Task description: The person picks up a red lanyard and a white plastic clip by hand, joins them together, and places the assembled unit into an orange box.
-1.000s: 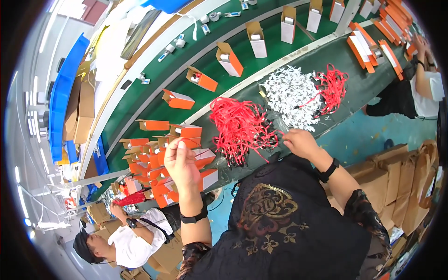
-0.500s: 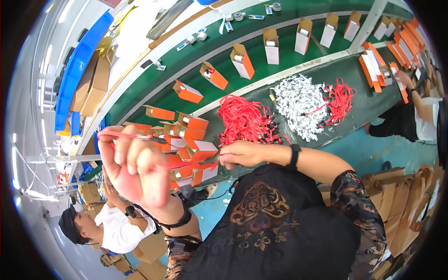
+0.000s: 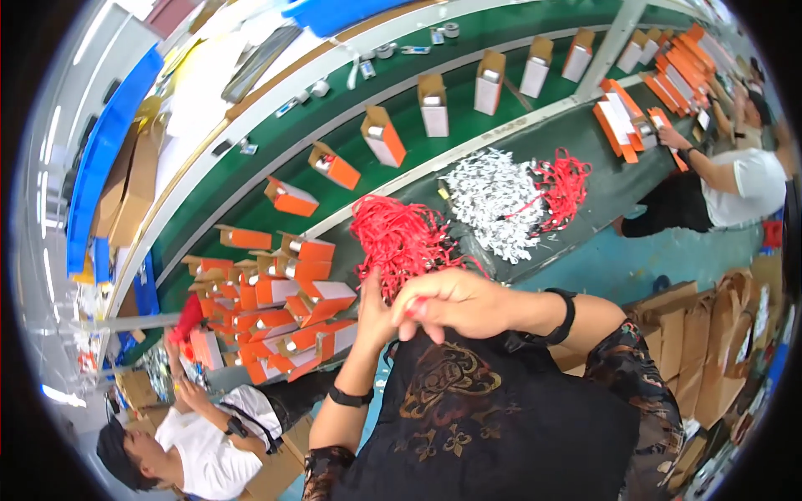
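Note:
My right hand [image 3: 459, 302] is bent over in front of my body, its fingers closed on a red strap [image 3: 418, 308], of which only a short bit shows. My left hand [image 3: 378, 311] meets it from the left, thumb side up. Most of the left fingers are hidden behind the right hand, so their grip does not show. Just beyond both hands lies a heap of red straps [image 3: 397, 238] with dark ends. Beside that heap is a pile of white straps [image 3: 493, 200], and a smaller bunch of red straps [image 3: 566, 188] sits at its right.
Open orange-and-white boxes [image 3: 288, 292] crowd the bench at left. More boxes [image 3: 434, 107] stand along the green conveyor [image 3: 351, 108]. One co-worker [image 3: 200, 442] at left has a red object near a raised hand; another [image 3: 739, 188] handles boxes at right. Brown cartons [image 3: 710, 351] stand behind right.
My left hand has dropped from its raised place at left and come right, against my right hand. The strap stretched between them is now mostly hidden. The view has shifted somewhat.

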{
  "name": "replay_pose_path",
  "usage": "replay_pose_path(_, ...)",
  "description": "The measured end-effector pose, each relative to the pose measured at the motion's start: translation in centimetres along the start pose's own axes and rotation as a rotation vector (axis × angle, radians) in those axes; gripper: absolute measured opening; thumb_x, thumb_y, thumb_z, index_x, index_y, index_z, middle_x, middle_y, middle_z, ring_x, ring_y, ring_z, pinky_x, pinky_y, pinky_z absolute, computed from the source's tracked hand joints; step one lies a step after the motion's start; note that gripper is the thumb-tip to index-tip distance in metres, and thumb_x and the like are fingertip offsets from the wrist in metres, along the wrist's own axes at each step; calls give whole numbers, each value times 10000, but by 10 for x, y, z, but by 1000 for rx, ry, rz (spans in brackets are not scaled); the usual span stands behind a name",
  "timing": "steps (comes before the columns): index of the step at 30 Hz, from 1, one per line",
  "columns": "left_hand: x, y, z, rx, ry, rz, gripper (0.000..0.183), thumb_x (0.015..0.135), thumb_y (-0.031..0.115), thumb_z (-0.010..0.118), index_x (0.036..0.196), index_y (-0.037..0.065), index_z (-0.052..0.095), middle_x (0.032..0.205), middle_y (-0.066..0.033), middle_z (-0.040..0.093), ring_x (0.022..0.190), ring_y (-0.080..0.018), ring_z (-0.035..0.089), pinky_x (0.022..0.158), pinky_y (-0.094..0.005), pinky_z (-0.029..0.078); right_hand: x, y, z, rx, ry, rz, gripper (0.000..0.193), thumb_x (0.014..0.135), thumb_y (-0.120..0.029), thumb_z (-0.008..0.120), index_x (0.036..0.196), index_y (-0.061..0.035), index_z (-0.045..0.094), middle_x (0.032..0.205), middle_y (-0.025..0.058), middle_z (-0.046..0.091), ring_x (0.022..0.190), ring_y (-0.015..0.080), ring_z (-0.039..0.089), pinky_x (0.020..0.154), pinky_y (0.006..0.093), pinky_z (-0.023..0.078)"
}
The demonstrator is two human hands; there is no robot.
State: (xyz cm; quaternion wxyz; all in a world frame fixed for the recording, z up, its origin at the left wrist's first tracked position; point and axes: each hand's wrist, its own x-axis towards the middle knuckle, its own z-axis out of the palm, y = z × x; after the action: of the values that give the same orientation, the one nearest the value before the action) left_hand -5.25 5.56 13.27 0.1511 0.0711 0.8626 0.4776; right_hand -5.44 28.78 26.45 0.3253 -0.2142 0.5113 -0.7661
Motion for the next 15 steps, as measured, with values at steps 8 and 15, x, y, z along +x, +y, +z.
replay_pose_path(8, 11, 62, 0, -165, -238, 634, 474, 835, 300, 719, 1172, -20, 629, 1193, -217, 637, 1167, -345, 590, 1012, -440, 437, -13, 6, -6, -452, 114, -112, 246, 950, -149, 510, 1140, -23, 604, 732, 67, 631, 694, 226, 631, 654, 350, 487)
replay_pose_path(15, -6, 60, 7, -804, 0, 406, 294, 1006, 285, 502, 973, 1, 574, 1085, -217, 630, 1036, -354, 631, 958, -468, 474, -37, 109, -104, -572, 311, 65, 623, 845, -159, 699, 1406, -65, 443, 1148, 166, 652, 1011, 244, 648, 841, 388, 521)
